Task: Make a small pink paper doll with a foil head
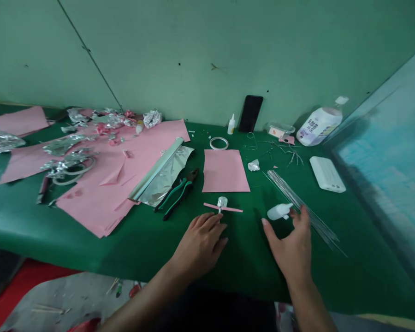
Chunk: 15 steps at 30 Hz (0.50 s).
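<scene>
My left hand [202, 240] is closed with its fingertips on the stem of a small foil-wrapped piece [222, 202]. A narrow pink paper strip [233, 210] lies crosswise at that stem. My right hand [293, 249] is open, thumb and fingers spread to either side of a small white glue bottle [278, 211]. The bottle lies on its side, nozzle toward the fingers; I cannot tell whether they touch it. Beyond the hands a pink paper square [225, 170] lies flat on the green table [249, 258].
Green-handled pliers [178, 193] and a foil roll [159, 168] lie left. Thin metal wires [304, 207] and a white power bank [327, 174] are right. A tape ring [219, 143], an upright glue bottle [231, 124], a phone [251, 113] and a jug [318, 127] stand behind.
</scene>
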Motion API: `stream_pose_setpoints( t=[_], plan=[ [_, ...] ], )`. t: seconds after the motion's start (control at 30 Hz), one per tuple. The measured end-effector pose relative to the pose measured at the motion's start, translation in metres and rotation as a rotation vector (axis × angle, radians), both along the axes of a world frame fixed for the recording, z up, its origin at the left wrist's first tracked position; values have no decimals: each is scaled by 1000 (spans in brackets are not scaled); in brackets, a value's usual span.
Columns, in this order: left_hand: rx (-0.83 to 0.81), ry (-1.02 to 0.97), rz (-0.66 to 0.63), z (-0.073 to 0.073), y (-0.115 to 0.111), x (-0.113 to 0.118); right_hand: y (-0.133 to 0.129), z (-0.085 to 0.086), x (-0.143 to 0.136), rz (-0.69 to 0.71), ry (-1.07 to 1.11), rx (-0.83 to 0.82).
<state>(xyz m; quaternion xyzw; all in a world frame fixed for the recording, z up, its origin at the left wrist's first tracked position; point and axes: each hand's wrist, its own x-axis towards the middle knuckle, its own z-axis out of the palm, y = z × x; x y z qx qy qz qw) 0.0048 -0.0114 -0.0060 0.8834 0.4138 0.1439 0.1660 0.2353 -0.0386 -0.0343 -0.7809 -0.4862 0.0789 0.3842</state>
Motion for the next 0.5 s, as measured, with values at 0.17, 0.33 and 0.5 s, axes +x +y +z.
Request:
stream_pose_setpoints(
  t=[0.17,0.33,0.5],
  plan=[
    [70,-100,42,7,3,-26,7,0,5,-43,67,-115],
    [291,18,516,3,44,-58,9,1,6,-64,51,-167],
    [264,148,584,-10,64,-63,6,1,6,-84,13,-188]
  ],
)
